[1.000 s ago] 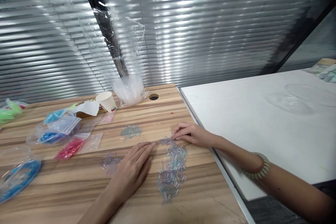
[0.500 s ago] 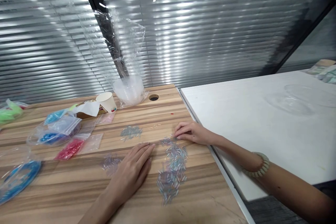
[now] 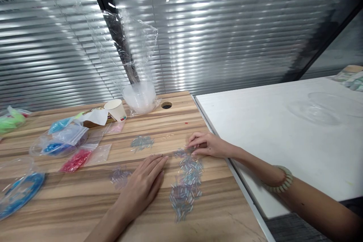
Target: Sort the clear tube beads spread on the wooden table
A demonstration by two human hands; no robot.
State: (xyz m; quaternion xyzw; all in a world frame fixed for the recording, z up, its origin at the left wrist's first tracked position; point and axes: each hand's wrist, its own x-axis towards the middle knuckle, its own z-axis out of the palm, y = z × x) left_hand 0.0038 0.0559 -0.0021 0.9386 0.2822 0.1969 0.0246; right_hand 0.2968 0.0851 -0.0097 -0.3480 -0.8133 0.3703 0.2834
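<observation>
My left hand lies flat on the wooden table, fingers stretched out and holding nothing. It rests between a small heap of pale purple tube beads and a long heap of clear, iridescent tube beads. At the far end of the long heap is my right hand, its fingers curled down at the beads. A gap shows between its thumb and index finger, and I see nothing held there. Beyond my left hand sits a heap of greyish tube beads, with a few loose pale beads to its right.
On the left are a bag of red beads, a clear dish with blue beads and bagged blue beads. A paper cup and a plastic-wrapped bowl stand behind. A white table adjoins on the right, with clear lids.
The thumb and index finger of my right hand have moved slightly apart at the far end of the bead heap. My left hand stays in place.
</observation>
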